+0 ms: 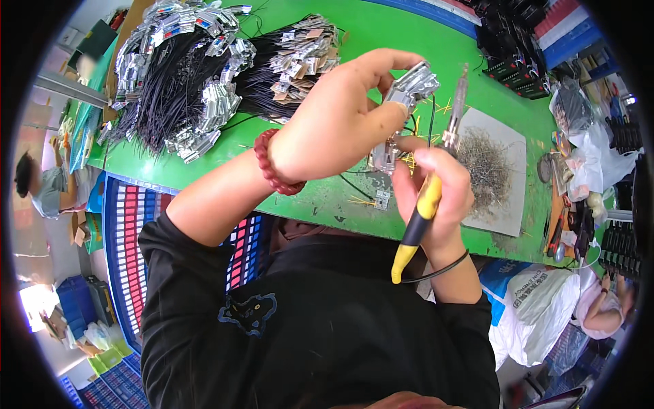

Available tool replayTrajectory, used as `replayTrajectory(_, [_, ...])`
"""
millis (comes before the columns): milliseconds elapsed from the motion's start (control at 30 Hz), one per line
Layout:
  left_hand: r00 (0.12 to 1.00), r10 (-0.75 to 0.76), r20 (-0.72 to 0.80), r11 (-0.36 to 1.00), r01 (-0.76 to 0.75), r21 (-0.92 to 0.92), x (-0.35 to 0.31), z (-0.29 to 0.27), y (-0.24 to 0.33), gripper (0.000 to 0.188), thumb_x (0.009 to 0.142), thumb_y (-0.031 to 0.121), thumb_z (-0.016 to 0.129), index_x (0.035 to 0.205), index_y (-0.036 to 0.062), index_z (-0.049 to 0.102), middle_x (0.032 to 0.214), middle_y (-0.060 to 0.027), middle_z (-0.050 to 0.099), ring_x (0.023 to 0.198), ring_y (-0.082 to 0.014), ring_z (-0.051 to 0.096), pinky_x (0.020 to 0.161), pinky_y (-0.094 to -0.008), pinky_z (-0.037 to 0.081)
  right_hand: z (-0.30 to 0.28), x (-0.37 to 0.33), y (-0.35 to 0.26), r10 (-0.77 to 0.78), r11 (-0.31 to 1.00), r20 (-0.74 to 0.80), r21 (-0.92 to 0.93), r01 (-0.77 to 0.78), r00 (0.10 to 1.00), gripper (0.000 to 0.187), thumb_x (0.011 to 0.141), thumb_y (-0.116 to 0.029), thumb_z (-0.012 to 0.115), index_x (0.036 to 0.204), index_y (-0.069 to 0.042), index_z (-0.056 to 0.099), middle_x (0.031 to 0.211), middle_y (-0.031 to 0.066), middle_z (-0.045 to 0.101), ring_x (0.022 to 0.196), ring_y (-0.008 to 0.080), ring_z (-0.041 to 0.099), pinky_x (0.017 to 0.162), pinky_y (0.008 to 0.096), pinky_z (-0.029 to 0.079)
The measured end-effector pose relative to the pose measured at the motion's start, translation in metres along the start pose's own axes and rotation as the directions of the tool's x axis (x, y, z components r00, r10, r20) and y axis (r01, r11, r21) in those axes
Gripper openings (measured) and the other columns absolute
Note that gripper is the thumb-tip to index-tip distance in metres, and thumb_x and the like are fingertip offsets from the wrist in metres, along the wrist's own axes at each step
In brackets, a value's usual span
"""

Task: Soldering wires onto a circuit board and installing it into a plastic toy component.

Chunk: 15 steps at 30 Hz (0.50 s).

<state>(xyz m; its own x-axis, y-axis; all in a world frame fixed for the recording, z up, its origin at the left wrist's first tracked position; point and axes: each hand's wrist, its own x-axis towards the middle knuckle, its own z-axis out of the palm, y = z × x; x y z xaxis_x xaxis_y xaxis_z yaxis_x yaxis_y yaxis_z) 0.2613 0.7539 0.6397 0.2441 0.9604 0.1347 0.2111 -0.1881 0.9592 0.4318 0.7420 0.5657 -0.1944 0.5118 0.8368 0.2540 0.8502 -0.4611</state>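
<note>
One soldering iron (427, 199) with a yellow-and-black handle and bare metal shaft was in your right hand (446, 187), above the green tabletop (409, 34); its long axis slanted from lower left to upper right, tip pointing away from you. Your right fingers were pressed around the handle's front. Left of the shaft, your left hand (344, 119), its back uppermost, pinched a silvery, ridged metal part (417, 83) between thumb and forefinger, tilted much the same way. A red beaded bracelet (267, 169) circled that wrist. To the right, tangled wiry scraps (485, 170) lay on a pale grey board (501, 215).
</note>
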Motion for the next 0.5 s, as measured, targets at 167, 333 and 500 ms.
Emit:
replayTrajectory(167, [0.963,0.105,-0.25,0.946,-0.174,-0.272,0.008,-0.029,-0.009,0.036,0.089,0.004,0.061,0.123,-0.0042,0.053,0.093,-0.0029,0.063,0.077,-0.0076,0.059,0.069,-0.0194,0.047,-0.015,-0.005,0.032,-0.035,0.995,0.149,0.096,0.021,0.988,0.031,0.087,0.012,0.058,0.112,-0.002,0.045,0.082,0.0096,0.058,0.069,0.0194,0.065,0.067,0.0383,0.059])
replayTrajectory(333, [0.798,0.315,-0.514,0.939,-0.339,0.05,-0.018,-0.069,-0.032,0.043,0.087,-0.002,0.061,0.128,-0.0047,0.049,0.097,-0.0042,0.061,0.086,-0.0088,0.059,0.075,-0.021,0.048,-0.024,-0.004,0.062,0.008,0.992,0.165,-0.127,0.014,0.986,0.031,0.081,0.003,0.062,0.107,-0.014,0.06,0.07,0.0004,0.06,0.059,0.015,0.058,0.054,0.0288,0.046])
replayTrajectory(500, [0.781,0.052,-0.622,0.915,0.212,0.343,-0.095,-0.08,-0.131,0.044,0.084,0.003,0.061,0.128,0.0005,0.055,0.094,-0.0031,0.053,0.057,-0.0033,0.051,0.051,-0.0203,0.038,-0.034,-0.034,0.073,0.091,0.945,0.495,-0.316,0.082,0.864,0.025,0.084,-0.01,0.056,0.108,-0.018,0.061,0.065,-0.0042,0.054,0.058,0.0156,0.054,0.055,0.0325,0.036])
